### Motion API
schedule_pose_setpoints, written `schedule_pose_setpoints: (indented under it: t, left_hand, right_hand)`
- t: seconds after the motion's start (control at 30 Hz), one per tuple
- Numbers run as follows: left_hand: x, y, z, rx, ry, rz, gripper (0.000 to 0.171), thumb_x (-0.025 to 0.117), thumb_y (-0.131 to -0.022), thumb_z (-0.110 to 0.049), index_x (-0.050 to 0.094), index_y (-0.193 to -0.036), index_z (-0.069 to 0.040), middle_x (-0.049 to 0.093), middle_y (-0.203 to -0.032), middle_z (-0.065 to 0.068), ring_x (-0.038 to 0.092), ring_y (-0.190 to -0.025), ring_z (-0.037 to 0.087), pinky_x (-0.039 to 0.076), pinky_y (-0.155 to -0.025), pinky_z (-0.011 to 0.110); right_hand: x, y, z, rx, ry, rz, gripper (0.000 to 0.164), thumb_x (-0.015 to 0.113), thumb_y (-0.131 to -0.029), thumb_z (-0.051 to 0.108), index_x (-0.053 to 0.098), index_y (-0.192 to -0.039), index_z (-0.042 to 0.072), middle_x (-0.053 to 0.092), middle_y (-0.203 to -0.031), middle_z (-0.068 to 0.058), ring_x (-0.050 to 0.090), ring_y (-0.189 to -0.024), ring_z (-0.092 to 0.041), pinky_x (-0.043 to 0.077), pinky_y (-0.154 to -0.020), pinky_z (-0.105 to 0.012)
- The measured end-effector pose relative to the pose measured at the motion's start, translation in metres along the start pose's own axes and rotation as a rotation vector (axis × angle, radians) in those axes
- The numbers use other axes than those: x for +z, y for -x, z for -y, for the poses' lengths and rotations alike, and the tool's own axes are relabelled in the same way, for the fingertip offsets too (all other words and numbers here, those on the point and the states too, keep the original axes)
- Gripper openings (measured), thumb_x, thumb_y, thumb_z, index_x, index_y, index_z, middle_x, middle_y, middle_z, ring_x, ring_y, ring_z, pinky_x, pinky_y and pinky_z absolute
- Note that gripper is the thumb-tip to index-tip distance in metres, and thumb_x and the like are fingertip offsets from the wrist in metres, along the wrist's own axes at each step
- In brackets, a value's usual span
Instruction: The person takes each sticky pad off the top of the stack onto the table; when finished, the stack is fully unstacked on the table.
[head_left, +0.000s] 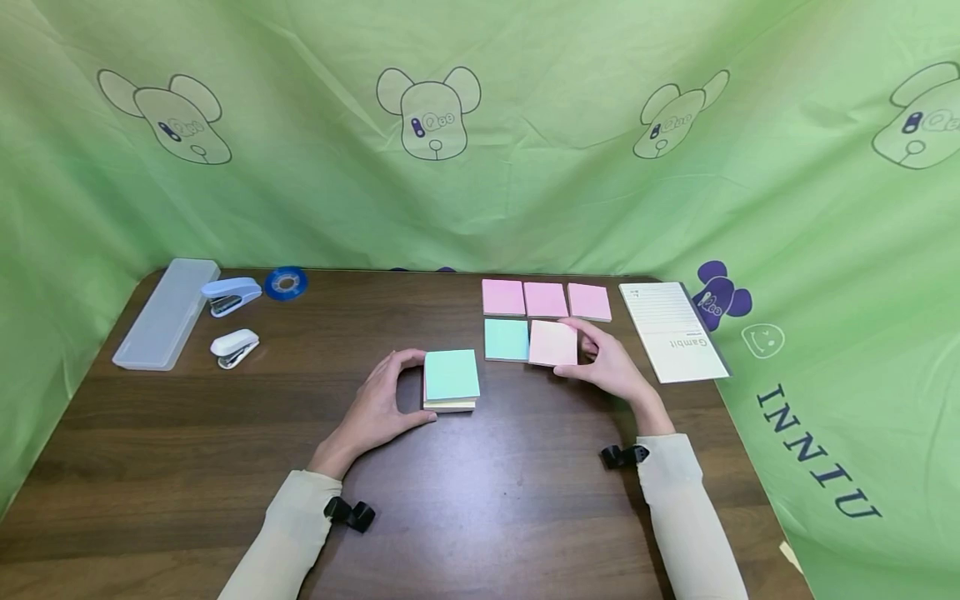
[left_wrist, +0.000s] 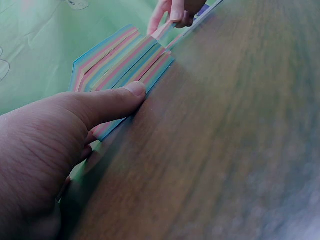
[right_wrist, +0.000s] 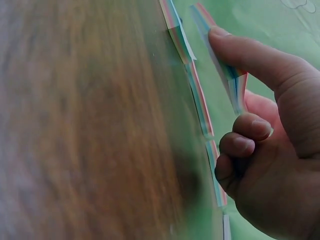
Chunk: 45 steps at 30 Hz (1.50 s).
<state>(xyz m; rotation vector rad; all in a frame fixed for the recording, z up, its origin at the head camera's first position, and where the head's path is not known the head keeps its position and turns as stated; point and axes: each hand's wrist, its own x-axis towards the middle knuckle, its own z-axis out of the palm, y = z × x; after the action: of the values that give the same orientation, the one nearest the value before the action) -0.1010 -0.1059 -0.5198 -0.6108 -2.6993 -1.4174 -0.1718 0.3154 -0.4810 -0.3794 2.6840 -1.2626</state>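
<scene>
A thick stack of sticky note pads (head_left: 452, 375), pale green on top, stands on the table. My left hand (head_left: 378, 408) holds its left side between thumb and fingers; striped pastel edges of the stack (left_wrist: 117, 57) show in the left wrist view. Farther right, my right hand (head_left: 611, 364) pinches a pale pink sticky note pad (head_left: 553, 343) by its right side. In the right wrist view that pad (right_wrist: 230, 72) is raised off the table. Beside it lies a green pad (head_left: 506, 340), and behind them three pink pads (head_left: 545, 300) form a row.
A ruled notepad (head_left: 671, 333) lies at the right edge. At the back left are a translucent case (head_left: 167, 315), a blue stapler (head_left: 232, 294), a white stapler (head_left: 235, 346) and a blue tape roll (head_left: 286, 284). A green curtain (head_left: 450, 208) hangs behind the table.
</scene>
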Motion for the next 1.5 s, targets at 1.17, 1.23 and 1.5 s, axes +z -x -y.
schedule_pose_setpoints:
  t: [1.17,1.23,1.5]
  left_hand:
    - [0.001,0.0,-0.001,-0.001,-0.003,0.001,0.099,0.106,-0.076,-0.018,0.048,-0.156,-0.011,0.063,-0.149,0.009,0.057,-0.141,0.029,0.042,-0.121,0.058]
    - [0.001,0.0,-0.001,0.005,-0.009,-0.002,0.1,0.106,-0.075,-0.017,0.048,-0.156,-0.01,0.063,-0.149,0.009,0.057,-0.141,0.029,0.042,-0.12,0.058]
    - [0.001,0.0,0.0,-0.007,-0.003,0.003,0.098,0.105,-0.077,-0.019,0.047,-0.156,-0.011,0.062,-0.15,0.01,0.056,-0.142,0.029,0.042,-0.121,0.058]
  right_hand:
    - [0.003,0.0,-0.007,0.036,0.219,-0.054,0.075,0.093,-0.09,0.035,0.063,-0.156,0.015,0.061,-0.157,-0.025,0.068,-0.13,-0.053,0.053,-0.108,-0.066]
    - [0.004,0.0,-0.009,0.015,0.206,-0.054,0.075,0.091,-0.092,0.037,0.062,-0.158,0.014,0.059,-0.158,-0.026,0.067,-0.13,-0.055,0.053,-0.109,-0.067]
    - [0.014,-0.008,-0.032,-0.042,0.267,-0.102,0.073,0.088,-0.094,0.048,0.064,-0.158,0.024,0.067,-0.153,-0.018,0.072,-0.125,-0.046,0.055,-0.099,-0.064]
